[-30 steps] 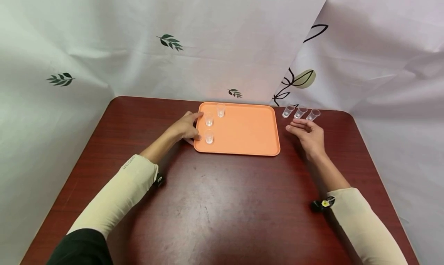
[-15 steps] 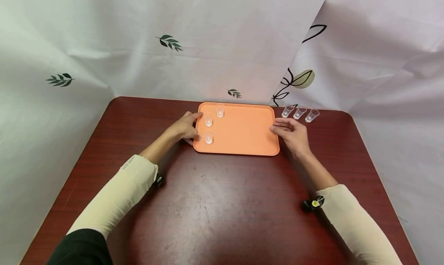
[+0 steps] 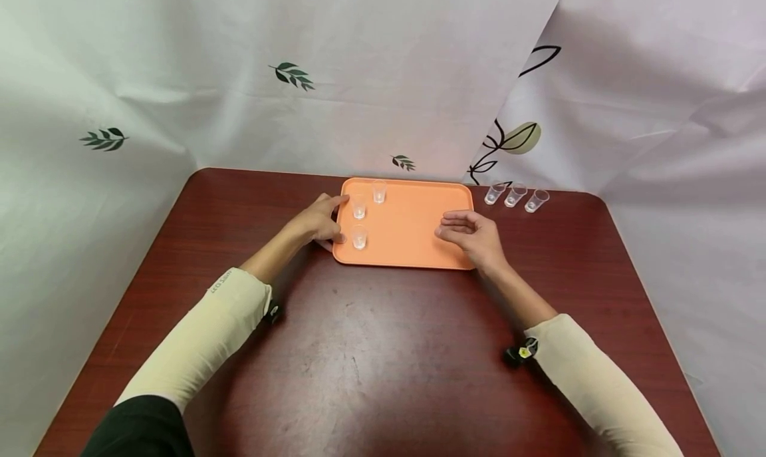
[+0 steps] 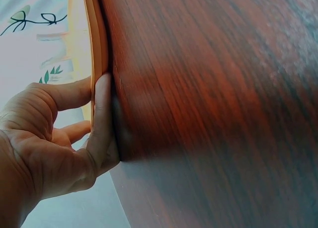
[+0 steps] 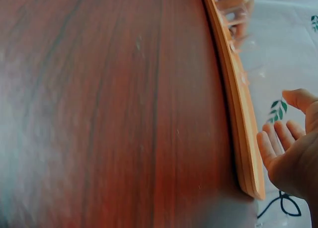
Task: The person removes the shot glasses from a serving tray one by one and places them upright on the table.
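Note:
An orange tray (image 3: 401, 227) lies at the back of the table, with three small clear plastic cups on its left part: a rear cup (image 3: 380, 191), a middle cup (image 3: 358, 207) and a front cup (image 3: 359, 237). My left hand (image 3: 317, 221) grips the tray's left edge; in the left wrist view the hand (image 4: 64, 133) pinches the rim (image 4: 99, 39) between its digits. Over the right part of the tray hovers my right hand (image 3: 474, 241), fingers loosely extended. The right wrist view shows that hand (image 5: 293, 153) holding nothing.
Three more clear cups, a left one (image 3: 494, 193), a middle one (image 3: 515, 195) and a right one (image 3: 536, 201), stand in a row right of the tray. Behind the dark red-brown table (image 3: 383, 350) hangs a white leaf-print cloth (image 3: 359, 78).
My right hand has moved left from beside the cup row to over the tray's right part. The left hand keeps its grip on the tray, and the cups stay put.

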### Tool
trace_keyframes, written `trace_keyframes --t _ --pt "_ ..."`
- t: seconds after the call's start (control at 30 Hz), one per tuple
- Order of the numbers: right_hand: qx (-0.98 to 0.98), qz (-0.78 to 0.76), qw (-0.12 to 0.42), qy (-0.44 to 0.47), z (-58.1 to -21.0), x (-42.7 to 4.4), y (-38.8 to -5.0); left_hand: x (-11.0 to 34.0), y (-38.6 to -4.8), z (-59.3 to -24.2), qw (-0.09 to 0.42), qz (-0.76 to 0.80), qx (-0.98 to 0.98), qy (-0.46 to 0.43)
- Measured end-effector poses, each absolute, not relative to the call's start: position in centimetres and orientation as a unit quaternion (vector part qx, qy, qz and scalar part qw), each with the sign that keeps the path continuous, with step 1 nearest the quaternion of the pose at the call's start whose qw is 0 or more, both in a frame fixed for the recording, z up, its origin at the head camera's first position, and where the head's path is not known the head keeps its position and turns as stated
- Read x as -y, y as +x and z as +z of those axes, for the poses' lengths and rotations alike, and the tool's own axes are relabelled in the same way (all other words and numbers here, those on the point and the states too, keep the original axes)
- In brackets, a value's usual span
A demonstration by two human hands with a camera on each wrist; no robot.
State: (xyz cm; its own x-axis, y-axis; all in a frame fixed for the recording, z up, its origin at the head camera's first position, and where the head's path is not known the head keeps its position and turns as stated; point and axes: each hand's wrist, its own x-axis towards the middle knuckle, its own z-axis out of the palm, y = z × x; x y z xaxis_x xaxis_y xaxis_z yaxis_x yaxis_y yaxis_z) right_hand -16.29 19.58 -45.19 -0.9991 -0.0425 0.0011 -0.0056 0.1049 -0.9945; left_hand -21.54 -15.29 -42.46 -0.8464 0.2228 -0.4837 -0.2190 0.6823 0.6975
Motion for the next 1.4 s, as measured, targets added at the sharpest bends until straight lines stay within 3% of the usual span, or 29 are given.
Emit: trace_keyframes --t 0.47,1.4 --pt "-0.747 -0.660 0.062 -0.050 -45.7 -16.3 -15.5 15.3 -21.5 -42.4 0.276 0.401 -0.873 0.002" --pt "-0.749 -0.646 0.104 -0.099 -46.4 -10.5 -15.4 15.7 -21.5 -42.6 0.273 0.412 -0.869 0.012"
